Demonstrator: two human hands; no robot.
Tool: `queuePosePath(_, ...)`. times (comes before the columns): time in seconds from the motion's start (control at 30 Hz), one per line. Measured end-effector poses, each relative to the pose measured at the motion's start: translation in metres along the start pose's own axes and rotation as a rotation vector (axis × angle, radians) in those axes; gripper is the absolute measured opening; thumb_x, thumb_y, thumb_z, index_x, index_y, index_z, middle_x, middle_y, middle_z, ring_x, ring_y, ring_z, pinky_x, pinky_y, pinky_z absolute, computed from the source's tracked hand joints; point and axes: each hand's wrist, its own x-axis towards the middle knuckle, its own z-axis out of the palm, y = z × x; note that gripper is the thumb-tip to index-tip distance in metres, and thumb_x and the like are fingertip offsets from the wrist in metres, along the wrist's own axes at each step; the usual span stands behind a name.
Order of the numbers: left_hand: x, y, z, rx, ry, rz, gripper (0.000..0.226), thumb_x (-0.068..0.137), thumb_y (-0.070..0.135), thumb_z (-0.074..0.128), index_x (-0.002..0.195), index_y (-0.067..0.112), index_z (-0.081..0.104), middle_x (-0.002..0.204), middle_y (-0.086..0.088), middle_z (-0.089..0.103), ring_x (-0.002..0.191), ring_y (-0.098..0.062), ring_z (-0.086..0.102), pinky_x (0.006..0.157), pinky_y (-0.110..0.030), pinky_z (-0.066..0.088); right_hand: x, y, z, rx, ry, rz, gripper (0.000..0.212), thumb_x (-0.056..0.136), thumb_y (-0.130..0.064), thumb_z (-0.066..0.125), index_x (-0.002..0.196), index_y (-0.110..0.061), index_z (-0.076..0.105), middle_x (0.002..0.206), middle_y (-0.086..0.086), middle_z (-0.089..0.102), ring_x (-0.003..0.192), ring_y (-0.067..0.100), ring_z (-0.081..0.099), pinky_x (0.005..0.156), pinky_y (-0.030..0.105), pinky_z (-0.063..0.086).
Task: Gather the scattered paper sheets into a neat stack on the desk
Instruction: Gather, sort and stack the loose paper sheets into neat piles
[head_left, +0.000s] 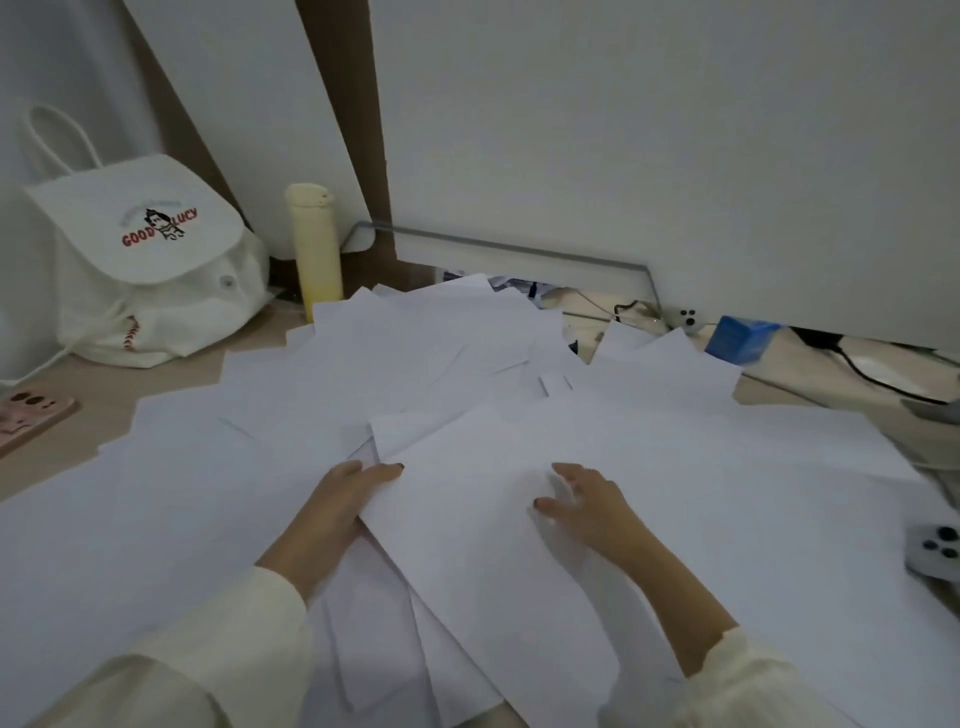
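Several white paper sheets (426, 374) lie scattered and overlapping across most of the desk (104, 384). One large sheet (483, 519) lies slanted on top in the middle. My left hand (343, 499) holds that sheet's left edge, thumb on top and fingers tucked under the paper. My right hand (587, 499) rests on the same sheet near its middle, fingers spread and slightly bent, pressing it down. Both arms wear cream sleeves.
A white backpack (150, 260) and a pale yellow bottle (314, 244) stand at the back left. A pink phone (31, 415) lies at the left edge. A blue box (743, 338), cables and a grey device (935, 551) sit on the right. A white wall rises behind.
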Motion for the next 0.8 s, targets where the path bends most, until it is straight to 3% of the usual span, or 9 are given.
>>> queuePosePath(0.07, -0.001, 0.0, 0.004, -0.144, -0.09, -0.036, 0.043, 0.082, 0.015, 0.067, 0.12, -0.001, 0.059, 0.117, -0.017, 0.066, 0.102, -0.03, 0.064, 0.087, -0.036, 0.05, 0.0, 0.015, -0.02, 0.15, 0.029, 0.037, 0.057, 0.088, -0.03, 0.061, 0.139, -0.017, 0.041, 0.143, 0.008, 0.043, 0.131, 0.024, 0.041, 0.106, 0.032, 0.031)
queuePosePath(0.13, -0.005, -0.003, 0.014, -0.098, -0.143, -0.03, 0.036, 0.082, 0.019, 0.066, 0.115, 0.004, 0.064, 0.113, -0.012, 0.07, 0.105, -0.028, 0.065, 0.092, -0.037, 0.049, -0.002, 0.037, -0.038, 0.158, 0.084, 0.078, 0.053, 0.089, -0.026, 0.06, 0.138, -0.015, 0.043, 0.142, 0.01, 0.044, 0.131, 0.024, 0.042, 0.105, 0.032, 0.031)
queuePosePath(0.2, -0.01, -0.006, 0.029, 0.05, -0.128, 0.011, 0.034, 0.08, 0.024, 0.07, 0.111, 0.009, 0.066, 0.105, -0.007, 0.073, 0.097, -0.024, 0.069, 0.08, -0.031, 0.053, -0.005, 0.057, -0.049, 0.121, 0.13, 0.139, 0.051, 0.09, -0.025, 0.06, 0.137, -0.014, 0.044, 0.143, 0.011, 0.044, 0.131, 0.026, 0.042, 0.105, 0.033, 0.032)
queuePosePath(0.27, -0.015, -0.009, 0.041, 0.175, -0.148, 0.036, 0.039, 0.073, 0.03, 0.077, 0.108, 0.014, 0.067, 0.098, -0.001, 0.075, 0.09, -0.019, 0.071, 0.077, -0.028, 0.053, -0.008, 0.071, -0.053, 0.051, 0.153, 0.185, 0.052, 0.089, -0.026, 0.06, 0.137, -0.013, 0.044, 0.144, 0.011, 0.042, 0.132, 0.027, 0.041, 0.106, 0.032, 0.03)
queuePosePath(0.37, -0.021, -0.011, 0.052, 0.235, -0.253, 0.034, 0.061, 0.057, 0.043, 0.081, 0.11, 0.018, 0.067, 0.104, 0.003, 0.074, 0.097, -0.017, 0.07, 0.094, -0.035, 0.05, -0.013, 0.08, -0.049, -0.027, 0.175, 0.206, 0.057, 0.087, -0.031, 0.061, 0.138, -0.014, 0.042, 0.147, 0.01, 0.036, 0.136, 0.027, 0.033, 0.11, 0.033, 0.025)
queuePosePath(0.53, -0.025, -0.026, 0.072, 0.255, -0.28, -0.007, 0.047, 0.076, 0.021, 0.074, 0.119, 0.009, 0.061, 0.116, -0.008, 0.068, 0.102, -0.021, 0.065, 0.082, -0.025, 0.055, -0.018, 0.063, -0.032, -0.108, 0.129, 0.115, 0.058, 0.09, -0.035, 0.055, 0.142, -0.018, 0.036, 0.151, 0.003, 0.027, 0.139, 0.025, 0.023, 0.111, 0.034, 0.023)
queuePosePath(0.63, -0.022, -0.024, 0.072, 0.279, -0.136, 0.039, 0.046, 0.083, 0.013, 0.068, 0.125, 0.002, 0.056, 0.119, -0.016, 0.064, 0.105, -0.03, 0.062, 0.095, -0.039, 0.048, -0.019, 0.055, -0.03, -0.022, 0.075, 0.035, 0.056, 0.091, -0.033, 0.056, 0.142, -0.019, 0.036, 0.149, 0.001, 0.033, 0.136, 0.02, 0.032, 0.107, 0.027, 0.027)
queuePosePath(0.7, -0.021, -0.012, 0.058, 0.233, -0.03, 0.081, 0.033, 0.09, 0.005, 0.058, 0.122, -0.004, 0.057, 0.104, -0.016, 0.068, 0.089, -0.027, 0.067, 0.085, -0.036, 0.053, -0.021, 0.057, -0.039, 0.116, 0.078, 0.039, 0.054, 0.091, -0.029, 0.058, 0.14, -0.018, 0.038, 0.146, 0.004, 0.038, 0.133, 0.019, 0.038, 0.101, 0.024, 0.03)
queuePosePath(0.8, -0.028, 0.01, 0.02, 0.135, 0.074, 0.147, 0.023, 0.09, 0.0, 0.053, 0.113, 0.0, 0.057, 0.07, -0.002, 0.072, 0.054, -0.011, 0.068, 0.051, -0.019, 0.055, -0.028, 0.074, -0.06, 0.151, 0.198, 0.115, 0.053, 0.09, -0.026, 0.06, 0.138, -0.014, 0.042, 0.146, 0.009, 0.038, 0.133, 0.025, 0.038, 0.105, 0.03, 0.029)
